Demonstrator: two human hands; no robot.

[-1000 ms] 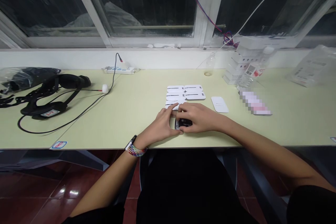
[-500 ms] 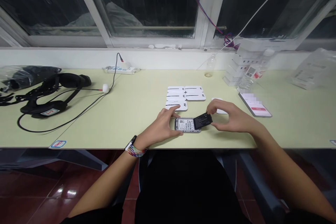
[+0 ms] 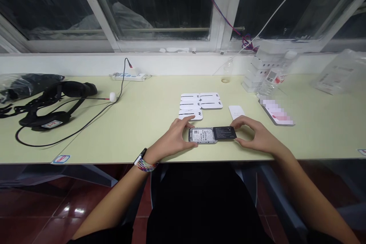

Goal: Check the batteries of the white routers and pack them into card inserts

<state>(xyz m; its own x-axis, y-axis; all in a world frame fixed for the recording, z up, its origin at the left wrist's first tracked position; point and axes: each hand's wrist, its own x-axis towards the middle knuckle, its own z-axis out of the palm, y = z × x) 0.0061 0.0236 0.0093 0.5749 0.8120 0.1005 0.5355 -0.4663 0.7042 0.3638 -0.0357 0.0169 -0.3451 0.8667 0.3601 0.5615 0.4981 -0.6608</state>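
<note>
My left hand (image 3: 175, 136) grips the left end of a small grey device (image 3: 203, 135), thumb on the near edge and fingers on the far edge. Its open back shows a white printed label. Between the thumb and fingers of my right hand (image 3: 254, 133) is a flat black battery (image 3: 225, 133), held by its right end. The battery's left end meets or overlaps the device's right end; I cannot tell whether it is seated. Behind my right fingers lies a white cover (image 3: 236, 112). Several white covers (image 3: 211, 104) with black marks lie beyond the device.
A phone (image 3: 276, 113) lies to the right, with a plastic bottle (image 3: 273, 78) and stacked white baskets (image 3: 254, 76) behind it. On the left are a black headset (image 3: 61, 103), its cable, and a power strip (image 3: 130, 76). A clear plastic bag (image 3: 340, 72) sits at far right.
My right hand has turned the battery from a tilt to nearly in line with the device and shifted slightly right. More of the white cover behind it shows. My left hand keeps its grip.
</note>
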